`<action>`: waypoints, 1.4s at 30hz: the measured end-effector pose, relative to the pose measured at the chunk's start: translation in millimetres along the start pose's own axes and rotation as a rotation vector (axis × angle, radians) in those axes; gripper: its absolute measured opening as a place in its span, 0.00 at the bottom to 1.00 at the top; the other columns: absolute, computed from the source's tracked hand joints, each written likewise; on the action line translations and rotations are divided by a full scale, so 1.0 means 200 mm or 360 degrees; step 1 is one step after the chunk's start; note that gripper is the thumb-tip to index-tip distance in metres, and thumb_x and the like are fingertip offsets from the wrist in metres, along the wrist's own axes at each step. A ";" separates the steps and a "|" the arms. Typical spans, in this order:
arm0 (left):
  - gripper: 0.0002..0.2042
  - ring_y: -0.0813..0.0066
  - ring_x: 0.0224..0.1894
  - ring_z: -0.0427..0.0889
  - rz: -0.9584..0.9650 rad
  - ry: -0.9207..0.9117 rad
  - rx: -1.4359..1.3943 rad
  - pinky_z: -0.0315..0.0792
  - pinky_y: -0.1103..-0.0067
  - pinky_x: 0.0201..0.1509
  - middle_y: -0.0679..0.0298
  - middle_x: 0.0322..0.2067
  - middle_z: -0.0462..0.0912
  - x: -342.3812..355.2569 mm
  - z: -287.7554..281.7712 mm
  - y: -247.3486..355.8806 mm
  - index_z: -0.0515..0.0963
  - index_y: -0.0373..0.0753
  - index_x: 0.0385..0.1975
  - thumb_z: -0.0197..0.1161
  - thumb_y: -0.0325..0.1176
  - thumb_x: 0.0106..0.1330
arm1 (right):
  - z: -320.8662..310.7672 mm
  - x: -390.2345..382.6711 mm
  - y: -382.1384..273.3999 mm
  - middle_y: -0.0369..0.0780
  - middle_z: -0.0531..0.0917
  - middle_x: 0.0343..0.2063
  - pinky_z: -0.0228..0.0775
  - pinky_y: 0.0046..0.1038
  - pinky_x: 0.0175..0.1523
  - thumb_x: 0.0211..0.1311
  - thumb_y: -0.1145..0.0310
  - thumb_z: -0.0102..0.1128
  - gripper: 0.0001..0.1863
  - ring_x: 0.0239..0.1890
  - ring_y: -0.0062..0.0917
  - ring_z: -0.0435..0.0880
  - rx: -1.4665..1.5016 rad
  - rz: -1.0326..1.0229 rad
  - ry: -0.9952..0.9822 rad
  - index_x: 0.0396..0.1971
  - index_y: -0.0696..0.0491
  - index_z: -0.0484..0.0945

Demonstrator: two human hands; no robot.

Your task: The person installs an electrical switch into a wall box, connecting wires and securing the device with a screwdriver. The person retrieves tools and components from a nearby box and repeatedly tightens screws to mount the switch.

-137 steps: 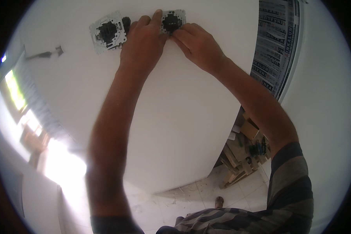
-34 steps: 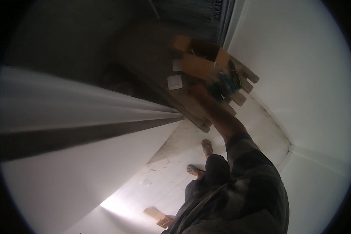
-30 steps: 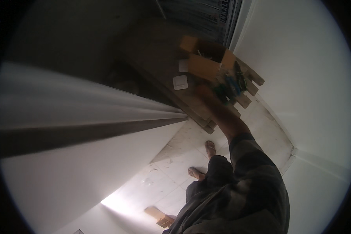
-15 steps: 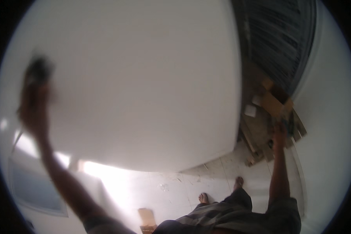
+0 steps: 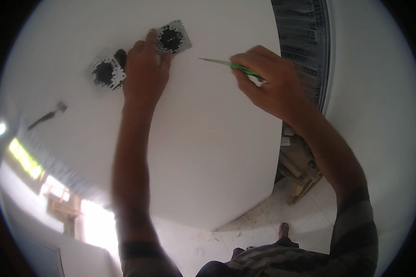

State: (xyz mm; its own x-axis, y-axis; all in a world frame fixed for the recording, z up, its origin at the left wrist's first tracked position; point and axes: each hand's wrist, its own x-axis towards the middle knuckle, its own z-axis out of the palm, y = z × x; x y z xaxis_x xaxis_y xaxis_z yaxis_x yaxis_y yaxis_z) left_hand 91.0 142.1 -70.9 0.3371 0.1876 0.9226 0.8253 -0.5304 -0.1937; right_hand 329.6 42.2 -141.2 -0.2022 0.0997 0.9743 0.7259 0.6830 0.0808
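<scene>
Head view: my right grip (image 5: 272, 78) is closed, thumb against fingers, around one slim green-handled tool (image 5: 238, 67). The tool sits in front of the white wall (image 5: 208, 138), to the right of the fittings and apart from them. Its thin tip points left and slightly up; its long axis runs nearly crosswise, slanting down toward my palm. My left grip (image 5: 145, 74) has thumb and forefinger spread at the left and lower edges of one square metal fitting (image 5: 172, 38), black in the middle; I cannot tell whether I am pinching it. A second such fitting (image 5: 105, 72) is just left of that hand, making two. Farther left is one dark object (image 5: 48, 115); low on the right, pieces of wood (image 5: 302, 174) stand near the tiled floor (image 5: 305, 210).
</scene>
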 end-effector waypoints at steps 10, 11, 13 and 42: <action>0.31 0.50 0.51 0.79 -0.0082 -0.0090 -0.0136 0.77 0.61 0.53 0.50 0.46 0.80 -0.01 -0.03 0.01 0.69 0.32 0.66 0.71 0.32 0.63 | 0.19 0.20 -0.11 0.43 0.80 0.29 0.80 0.37 0.36 0.60 0.74 0.64 0.05 0.29 0.39 0.84 -0.0235 -0.0032 -0.0074 0.35 0.58 0.80; 0.31 0.50 0.51 0.80 -0.0073 -0.0091 -0.0135 0.77 0.61 0.53 0.50 0.46 0.80 -0.01 -0.04 0.00 0.69 0.31 0.66 0.71 0.32 0.63 | 0.20 0.21 -0.11 0.43 0.80 0.29 0.80 0.37 0.36 0.60 0.74 0.64 0.05 0.29 0.39 0.84 -0.0245 -0.0031 -0.0082 0.35 0.58 0.80; 0.31 0.50 0.51 0.80 -0.0053 -0.0094 -0.0135 0.77 0.61 0.53 0.49 0.46 0.80 0.00 -0.04 -0.01 0.69 0.31 0.66 0.71 0.32 0.63 | 0.20 0.21 -0.12 0.43 0.80 0.29 0.80 0.38 0.36 0.60 0.74 0.64 0.05 0.29 0.39 0.84 -0.0252 -0.0021 -0.0090 0.35 0.59 0.80; 0.31 0.48 0.50 0.81 0.0013 -0.0064 -0.0170 0.77 0.61 0.52 0.47 0.46 0.81 -0.01 -0.01 -0.04 0.70 0.29 0.64 0.72 0.31 0.61 | 0.23 0.32 -0.24 0.51 0.84 0.32 0.84 0.40 0.39 0.69 0.68 0.57 0.10 0.33 0.45 0.89 -0.0704 0.0421 -0.0604 0.39 0.60 0.80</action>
State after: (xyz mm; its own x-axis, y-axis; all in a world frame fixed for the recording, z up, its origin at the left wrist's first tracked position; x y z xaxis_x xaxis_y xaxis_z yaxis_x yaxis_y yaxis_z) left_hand 83.0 144.5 -70.4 0.3634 0.2148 0.9065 0.7703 -0.6166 -0.1627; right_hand 251.8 48.6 -92.4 -0.1389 0.5287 0.8374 0.9694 0.2453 0.0059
